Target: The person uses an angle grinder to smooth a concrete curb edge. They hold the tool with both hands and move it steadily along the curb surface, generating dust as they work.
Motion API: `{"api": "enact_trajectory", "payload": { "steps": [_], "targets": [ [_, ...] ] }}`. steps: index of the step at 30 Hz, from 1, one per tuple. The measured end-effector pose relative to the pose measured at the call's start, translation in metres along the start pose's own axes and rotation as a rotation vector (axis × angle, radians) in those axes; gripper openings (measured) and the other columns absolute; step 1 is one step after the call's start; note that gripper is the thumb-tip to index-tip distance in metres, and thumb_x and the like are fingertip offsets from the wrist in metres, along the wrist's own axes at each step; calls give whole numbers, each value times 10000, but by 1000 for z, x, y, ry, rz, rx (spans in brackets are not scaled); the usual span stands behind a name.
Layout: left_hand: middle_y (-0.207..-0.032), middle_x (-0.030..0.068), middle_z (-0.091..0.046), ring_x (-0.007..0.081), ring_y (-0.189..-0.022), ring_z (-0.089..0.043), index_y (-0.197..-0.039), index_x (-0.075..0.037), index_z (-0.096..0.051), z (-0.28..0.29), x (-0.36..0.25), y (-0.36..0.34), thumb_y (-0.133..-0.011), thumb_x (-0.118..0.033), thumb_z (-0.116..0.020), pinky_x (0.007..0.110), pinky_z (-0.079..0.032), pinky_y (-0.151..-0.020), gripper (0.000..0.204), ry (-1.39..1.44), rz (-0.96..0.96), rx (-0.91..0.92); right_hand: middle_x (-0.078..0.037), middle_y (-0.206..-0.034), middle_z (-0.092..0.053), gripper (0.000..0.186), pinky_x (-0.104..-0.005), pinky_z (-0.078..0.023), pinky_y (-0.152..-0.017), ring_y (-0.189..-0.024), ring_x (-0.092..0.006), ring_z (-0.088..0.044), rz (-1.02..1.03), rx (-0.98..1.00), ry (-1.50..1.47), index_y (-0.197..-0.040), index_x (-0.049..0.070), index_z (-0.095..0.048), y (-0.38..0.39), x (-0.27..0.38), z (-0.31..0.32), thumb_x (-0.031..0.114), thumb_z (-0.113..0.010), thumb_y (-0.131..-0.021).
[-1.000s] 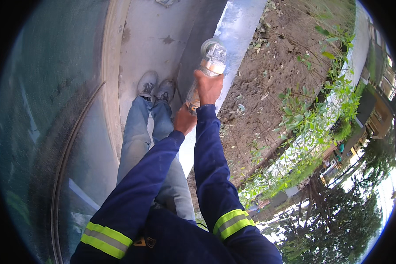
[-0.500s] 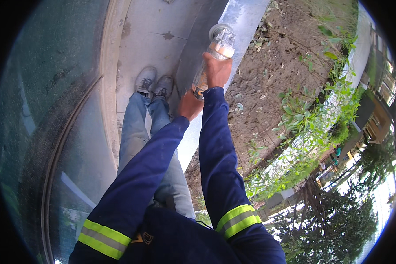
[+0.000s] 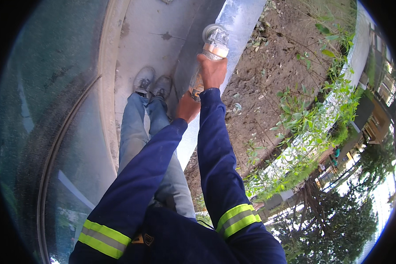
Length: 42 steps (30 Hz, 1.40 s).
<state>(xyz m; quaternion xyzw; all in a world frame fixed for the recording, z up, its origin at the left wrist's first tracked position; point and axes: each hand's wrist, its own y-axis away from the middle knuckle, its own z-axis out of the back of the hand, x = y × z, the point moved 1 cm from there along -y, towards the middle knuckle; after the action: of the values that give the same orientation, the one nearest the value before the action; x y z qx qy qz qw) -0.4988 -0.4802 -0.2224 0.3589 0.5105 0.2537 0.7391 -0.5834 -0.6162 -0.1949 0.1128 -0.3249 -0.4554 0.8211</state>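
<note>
A dusty angle grinder [image 3: 215, 48] with a pale round disc at its far end lies over the top of a low concrete wall [image 3: 240, 26]. My right hand [image 3: 213, 71] is wrapped round the grinder's body, just behind its metal head. Lower down, my left hand [image 3: 188, 107] grips the rear end of the same tool. The disc is at the wall's left edge; whether it touches the concrete I cannot tell. Much of the grinder's body is hidden under my fingers.
My shoes [image 3: 153, 81] stand on the concrete walkway [image 3: 152, 42] left of the wall. Further left is a large glass pane [image 3: 81, 149] with a dark frame line. Bare soil [image 3: 273, 79] and leafy plants [image 3: 312, 132] lie to the right.
The grinder and both hands have shifted slightly left along with the disc. My grip on the tool is the same, and my feet stay in place.
</note>
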Motion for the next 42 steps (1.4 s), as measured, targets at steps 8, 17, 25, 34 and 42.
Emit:
{"api": "enact_trajectory", "payload": {
  "steps": [8,17,25,34,42],
  "targets": [
    [-1063,311,-720,481,-1070,-675,-1134,71,-647,0,-5,4,-807,-188,-708,530,-548,-910,422,-39,3,81,-222,-1076,-729,687,-409,-546,-896,-972,-323,-712,7,-44,-172,-1193,-89,-621,-16,-34,-1,301,-865,-682],
    [-1057,281,-738,434,-1085,-703,-1194,76,-634,6,13,18,-805,-151,-750,462,-551,-884,466,-60,31,117,-144,-1064,-697,629,-380,-545,-822,-904,-240,-673,-13,164,-525,-1195,-69,-618,8,-55,5,275,-879,-737],
    [-1084,307,-726,469,-1082,-687,-1186,69,-628,-9,4,0,-784,-192,-723,511,-546,-932,488,-83,18,106,-111,-1049,-716,522,-374,-535,-821,-884,-218,-674,23,212,-585,-1161,-41,-666,-14,-37,12,236,-855,-760],
    [-1076,308,-727,470,-1061,-693,-1179,71,-631,-4,6,0,-763,-192,-758,502,-557,-902,508,49,-58,41,-116,-1009,-738,485,-349,-546,-793,-851,-202,-689,89,108,-441,-1143,-46,-667,-19,-44,-12,199,-846,-765],
    [-1062,317,-721,474,-1066,-686,-1157,74,-635,-10,0,4,-771,-161,-730,510,-554,-892,461,-13,-7,97,-112,-1001,-731,467,-357,-547,-784,-848,-202,-687,79,71,-568,-1133,-51,-676,-20,-53,5,171,-848,-760]
  ]
}}
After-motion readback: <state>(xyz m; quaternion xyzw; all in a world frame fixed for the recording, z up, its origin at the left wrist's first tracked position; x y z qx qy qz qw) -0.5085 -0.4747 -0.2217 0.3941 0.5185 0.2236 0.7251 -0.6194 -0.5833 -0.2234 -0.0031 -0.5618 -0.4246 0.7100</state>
